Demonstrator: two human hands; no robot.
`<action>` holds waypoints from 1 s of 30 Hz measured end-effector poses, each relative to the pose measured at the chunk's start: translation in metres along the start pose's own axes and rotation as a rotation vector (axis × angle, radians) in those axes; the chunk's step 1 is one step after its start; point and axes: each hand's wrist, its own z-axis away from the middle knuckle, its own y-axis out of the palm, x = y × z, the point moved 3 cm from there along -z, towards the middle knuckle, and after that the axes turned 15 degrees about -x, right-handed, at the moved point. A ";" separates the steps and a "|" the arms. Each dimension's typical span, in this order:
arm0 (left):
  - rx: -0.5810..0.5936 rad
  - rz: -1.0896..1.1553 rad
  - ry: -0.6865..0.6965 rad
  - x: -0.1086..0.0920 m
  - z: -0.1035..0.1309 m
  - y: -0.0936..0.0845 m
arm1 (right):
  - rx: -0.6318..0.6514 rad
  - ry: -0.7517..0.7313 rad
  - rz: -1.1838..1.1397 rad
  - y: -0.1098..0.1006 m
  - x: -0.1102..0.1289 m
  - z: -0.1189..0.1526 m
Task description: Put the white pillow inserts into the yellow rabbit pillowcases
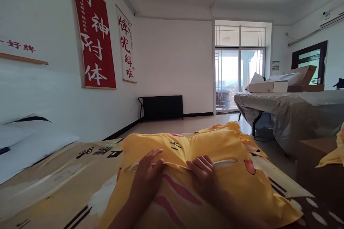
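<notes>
A plump yellow pillowcase with pink print lies on the bed before me. Across its middle runs a slit, where strips of a white pillow show inside. My left hand pinches the slit's near edge between thumb and fingers, its fingertips hiding part of the cloth. A short way to the right, my right hand has its fingers curled over the same edge. Between the hands the cloth edge is drawn fairly straight.
A patterned bedsheet lies under the pillowcase, with white pillows at the left. To the right, a plastic-covered table bears boxes. Yellow cloth hangs over a brown box at the right edge.
</notes>
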 end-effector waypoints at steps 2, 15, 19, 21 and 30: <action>-0.014 0.006 0.027 -0.004 0.003 0.009 | -0.030 -0.001 -0.005 -0.002 0.003 0.001; 0.762 0.275 -0.553 0.018 0.019 0.038 | 0.088 0.036 -0.037 0.010 0.007 0.022; 0.900 0.369 -0.620 0.013 0.009 0.039 | 0.179 0.084 -0.012 0.015 -0.011 0.030; 0.895 0.375 -0.658 0.012 0.012 0.040 | 0.226 0.123 -0.034 0.013 -0.023 0.029; 0.908 0.307 -0.734 0.016 0.024 0.041 | 0.273 0.322 0.209 -0.022 -0.105 0.018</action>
